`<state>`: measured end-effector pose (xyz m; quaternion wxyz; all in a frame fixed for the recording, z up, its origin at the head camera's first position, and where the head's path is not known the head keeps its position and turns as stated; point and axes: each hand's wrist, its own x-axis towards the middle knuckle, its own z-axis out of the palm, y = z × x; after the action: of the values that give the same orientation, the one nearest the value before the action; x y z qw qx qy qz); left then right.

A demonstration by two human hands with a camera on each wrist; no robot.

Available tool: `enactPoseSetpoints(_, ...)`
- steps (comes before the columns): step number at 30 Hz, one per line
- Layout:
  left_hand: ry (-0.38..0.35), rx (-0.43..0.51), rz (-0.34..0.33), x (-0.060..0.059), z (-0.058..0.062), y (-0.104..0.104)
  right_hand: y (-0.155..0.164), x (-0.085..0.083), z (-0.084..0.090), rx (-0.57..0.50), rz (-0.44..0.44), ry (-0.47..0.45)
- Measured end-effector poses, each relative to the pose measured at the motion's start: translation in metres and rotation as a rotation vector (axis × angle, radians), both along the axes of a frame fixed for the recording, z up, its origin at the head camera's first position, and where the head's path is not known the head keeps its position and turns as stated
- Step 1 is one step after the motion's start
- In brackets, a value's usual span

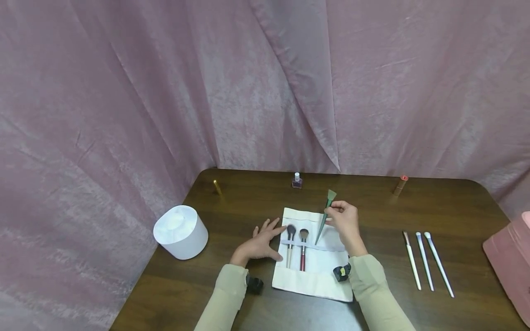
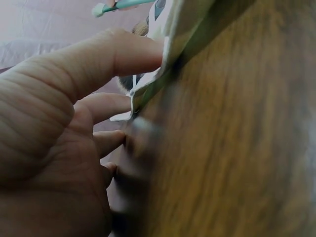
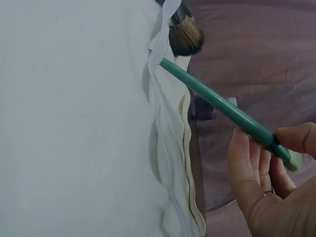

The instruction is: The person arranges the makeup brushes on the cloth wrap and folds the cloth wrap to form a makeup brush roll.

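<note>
My right hand [image 1: 347, 225] pinches a green makeup brush [image 1: 324, 219] between thumb and fingers, bristles upward. In the right wrist view the handle end of this brush [image 3: 217, 101] meets the elastic band [image 3: 157, 98] of a white fabric brush roll [image 1: 306, 282]; whether it is under the band I cannot tell. Two makeup brushes, one with a pale handle [image 1: 289, 257] and one with a red handle [image 1: 302, 261], sit under the band. My left hand [image 1: 260, 243], fingers spread, rests at the roll's left edge, thumb and index finger touching the fabric [image 2: 170, 37].
Three slim white-handled brushes [image 1: 424, 262] lie to the right. A pink bag [image 1: 511, 266] stands at the right edge. Along the back are a gold tube [image 1: 217, 187], a nail polish bottle [image 1: 296, 181] and a lipstick-like tube [image 1: 400, 185]. A white round container [image 1: 182, 234] stands left.
</note>
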<state>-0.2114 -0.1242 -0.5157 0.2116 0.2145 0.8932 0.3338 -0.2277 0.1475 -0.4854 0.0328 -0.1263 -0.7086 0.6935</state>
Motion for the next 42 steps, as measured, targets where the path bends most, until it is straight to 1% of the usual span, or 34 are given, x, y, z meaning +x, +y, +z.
enactPoseSetpoints(4,-0.005,0.001,0.006,0.000,0.000,0.001,0.001,0.000,-0.001,0.006,0.007,-0.019)
enactPoseSetpoints(11,0.005,0.003,0.003,0.001,0.001,0.003,-0.004,0.001,-0.004,0.019,0.055,-0.061)
enactPoseSetpoints(18,0.004,-0.008,0.020,0.001,0.002,0.004,-0.011,0.001,-0.008,0.048,0.087,-0.097)
enactPoseSetpoints(27,0.009,0.009,0.022,0.000,0.003,0.004,-0.014,0.005,-0.010,0.129,0.120,-0.126)
enactPoseSetpoints(35,0.005,0.011,0.023,0.000,0.002,0.002,-0.018,0.009,-0.009,0.228,0.111,-0.150)
enactPoseSetpoints(39,0.007,0.013,0.021,0.001,0.001,0.002,-0.019,0.011,-0.008,0.274,0.131,-0.160)
enactPoseSetpoints(42,0.008,0.010,0.022,0.001,-0.001,0.002,-0.018,0.012,-0.010,0.287,0.150,-0.171)
